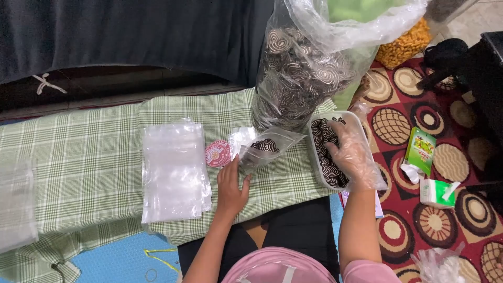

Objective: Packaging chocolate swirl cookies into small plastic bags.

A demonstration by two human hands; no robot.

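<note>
Seen from above, a person is sitting at a low surface covered by a green checked cloth (pixel 78 152). At far left, a clear plastic sheet (pixel 15 207) is lying at the cloth's edge. Further right, a stack of empty clear bags (pixel 173 170) is resting flat, and just beside it a small round pink label (pixel 218 153) is lying on the cloth. The bare left hand (pixel 232 186) is pinching the lower edge of a small clear pouch (pixel 264 147), fingers pressed together; the pouch is lying on the cloth with a few dark swirl-patterned cookies (pixel 266 145) showing inside. Behind it, a big clear sack (pixel 304 68) full of the same cookies is standing upright. The right hand (pixel 351 149), wearing a loose clear plastic glove, is reaching with spread, curled fingers into a clear tub (pixel 318 157) of cookies. At right, small green and white cartons (pixel 421 149) are lying on a red patterned rug (pixel 471 230).
</note>
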